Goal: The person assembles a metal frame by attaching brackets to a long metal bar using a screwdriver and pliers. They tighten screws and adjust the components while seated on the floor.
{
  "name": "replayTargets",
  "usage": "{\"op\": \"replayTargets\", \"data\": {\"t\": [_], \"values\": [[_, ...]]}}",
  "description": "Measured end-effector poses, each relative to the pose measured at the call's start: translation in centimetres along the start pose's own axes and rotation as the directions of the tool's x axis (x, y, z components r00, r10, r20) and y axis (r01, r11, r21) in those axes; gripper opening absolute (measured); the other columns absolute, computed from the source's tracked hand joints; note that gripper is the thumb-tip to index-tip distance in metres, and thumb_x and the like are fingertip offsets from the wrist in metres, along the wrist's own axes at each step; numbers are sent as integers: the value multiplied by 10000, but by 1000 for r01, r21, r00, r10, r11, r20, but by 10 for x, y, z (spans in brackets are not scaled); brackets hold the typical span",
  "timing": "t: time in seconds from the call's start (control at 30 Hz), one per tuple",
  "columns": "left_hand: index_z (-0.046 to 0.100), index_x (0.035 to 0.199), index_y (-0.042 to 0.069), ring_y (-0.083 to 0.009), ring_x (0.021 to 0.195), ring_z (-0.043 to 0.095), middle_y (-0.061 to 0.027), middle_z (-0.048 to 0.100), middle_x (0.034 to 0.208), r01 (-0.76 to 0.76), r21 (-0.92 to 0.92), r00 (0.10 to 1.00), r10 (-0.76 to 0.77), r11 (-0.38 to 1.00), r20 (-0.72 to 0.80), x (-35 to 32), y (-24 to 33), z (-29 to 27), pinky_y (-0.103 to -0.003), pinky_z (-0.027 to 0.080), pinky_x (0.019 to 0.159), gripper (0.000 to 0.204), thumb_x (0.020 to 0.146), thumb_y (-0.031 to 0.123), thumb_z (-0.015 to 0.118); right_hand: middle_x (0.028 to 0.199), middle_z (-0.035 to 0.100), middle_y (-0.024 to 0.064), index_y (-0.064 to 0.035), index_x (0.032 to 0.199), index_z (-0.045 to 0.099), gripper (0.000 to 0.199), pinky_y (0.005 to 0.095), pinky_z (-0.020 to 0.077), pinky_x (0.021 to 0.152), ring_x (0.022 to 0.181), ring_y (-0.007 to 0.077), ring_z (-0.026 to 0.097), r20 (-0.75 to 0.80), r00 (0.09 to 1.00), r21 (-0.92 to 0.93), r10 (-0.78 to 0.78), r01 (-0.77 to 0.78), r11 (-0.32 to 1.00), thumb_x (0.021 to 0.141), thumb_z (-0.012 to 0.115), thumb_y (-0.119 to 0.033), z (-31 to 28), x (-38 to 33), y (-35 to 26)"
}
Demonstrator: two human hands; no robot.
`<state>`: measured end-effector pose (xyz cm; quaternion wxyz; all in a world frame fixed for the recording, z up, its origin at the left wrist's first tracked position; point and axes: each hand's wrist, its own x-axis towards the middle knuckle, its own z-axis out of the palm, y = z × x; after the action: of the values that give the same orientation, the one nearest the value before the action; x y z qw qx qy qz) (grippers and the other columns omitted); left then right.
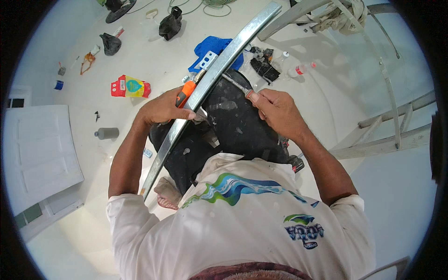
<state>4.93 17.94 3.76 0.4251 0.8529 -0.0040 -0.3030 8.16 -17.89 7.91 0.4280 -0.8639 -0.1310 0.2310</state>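
Note:
A long galvanized metal rail [219, 70] lies slantwise across my knees, from lower left to upper right. My left hand [165, 108] grips the rail, its thumb on the metal. Against that hand rests an orange and black tool handle [186, 89]; the rest of the tool is mostly behind the rail. My right hand [280, 112] is closed around the handle of a screwdriver [237, 83], whose tip meets the rail's right side. A small bracket with holes [208, 60] sticks out from the rail's left edge.
Beyond my knees lies a blue cloth [210, 45]. A red and yellow pouch [130, 87], a grey bottle [107, 133], black bags [171, 23] and a clear plastic bottle [301, 70] are on the floor. A ladder [392, 100] stands at right, a white door panel [42, 154] at left.

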Motion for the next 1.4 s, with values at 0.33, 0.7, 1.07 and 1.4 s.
{"op": "replayTargets", "data": {"t": [0.33,0.7,1.07,1.4], "values": [[643,1406,-21,-242,1083,738,-179,760,1199,72,-511,988,11,857,157,-2,-21,4,-345,525,1041,651,1026,498,741,886,730,226,-6,1004,712,442,490,540,779,820,381,735,-127,989,-131,-81,64,989,1008,741,-447,-35,-25,7],[690,1365,34,-144,985,648,-62,723,1051,159,-132,985,-166,978,-43,-2,20,-26,-291,517,863,639,1010,563,746,1054,776,195,84,1220,682,547,314,680,634,934,224,814,-405,907,678,-119,385,626,974,826,-383,5,136,24],[635,1420,32,-118,984,652,-29,693,1076,161,-426,981,-191,890,-28,-1,9,-19,-286,543,921,551,1054,430,739,1096,752,172,29,1276,618,468,364,599,747,889,247,735,-362,902,122,-234,295,948,1030,669,-366,-47,51,31],[539,1515,-10,-291,1223,726,-178,727,1320,58,-555,996,-14,830,84,12,25,-24,-437,563,1077,525,1115,316,632,1118,737,205,-33,1273,643,379,473,599,864,998,420,734,-377,875,66,-304,352,933,897,660,16,-22,-56,42]]}}
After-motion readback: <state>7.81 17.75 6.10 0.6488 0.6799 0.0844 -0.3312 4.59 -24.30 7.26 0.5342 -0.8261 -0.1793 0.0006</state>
